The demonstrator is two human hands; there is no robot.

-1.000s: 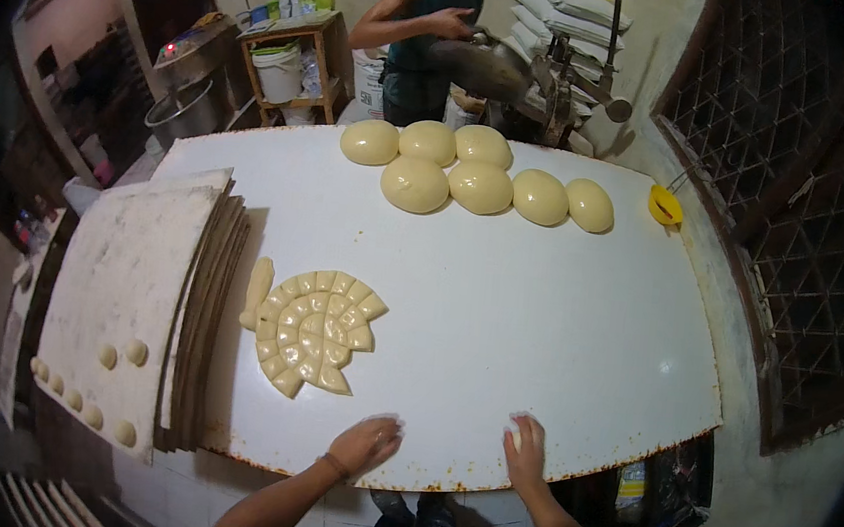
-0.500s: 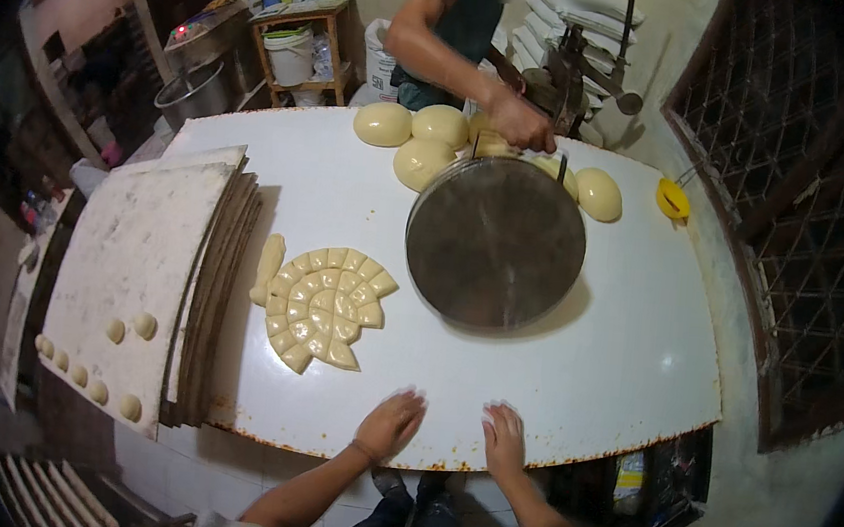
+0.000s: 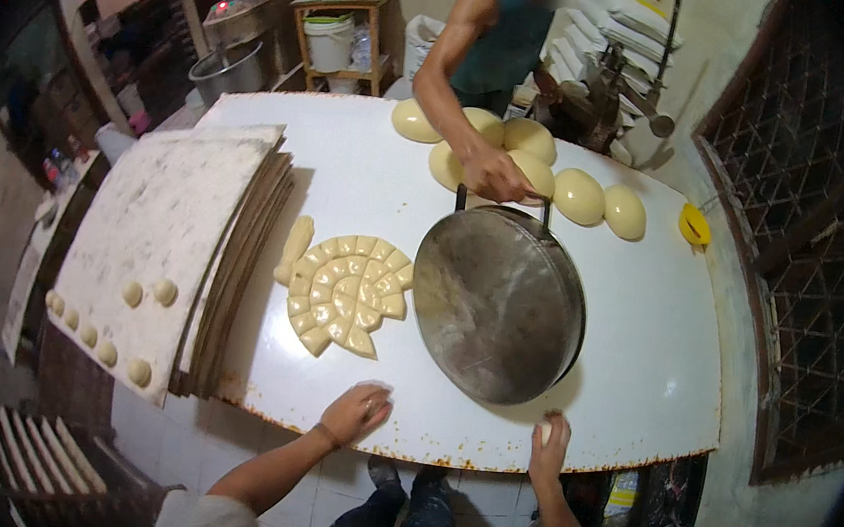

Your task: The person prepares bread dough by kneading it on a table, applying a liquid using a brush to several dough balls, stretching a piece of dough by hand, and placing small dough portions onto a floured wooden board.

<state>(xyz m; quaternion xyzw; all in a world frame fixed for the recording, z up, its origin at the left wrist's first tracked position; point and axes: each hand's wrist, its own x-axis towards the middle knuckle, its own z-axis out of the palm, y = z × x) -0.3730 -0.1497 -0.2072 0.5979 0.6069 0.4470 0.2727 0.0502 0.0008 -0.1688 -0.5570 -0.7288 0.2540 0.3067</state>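
Note:
My left hand (image 3: 357, 411) is near the table's front edge, just below the cut dough. Its fingers are curled, and what lies inside them is hidden. Farther right, my right hand (image 3: 549, 447) has bent fingers around a small pale lump that looks like a dough ball (image 3: 544, 433). Just beyond it is a large round dark metal pan (image 3: 499, 305), tilted. A co-worker's hand (image 3: 498, 175) grips the pan's handle at the far side. Left of the pan lies a flattened dough round (image 3: 349, 292), scored into pieces, with a gap at its lower right.
Several large smooth dough mounds (image 3: 578, 197) line the far side of the white table (image 3: 632, 382). A stack of floured boards (image 3: 160, 221) stands at left, with several small dough balls (image 3: 138, 371) on top. A yellow scoop (image 3: 693, 225) lies at the far right edge.
The co-worker has brought the pan nearer to me, tilting it. My hands have moved farther apart, their fingers more curled. The whole view has shifted a little.

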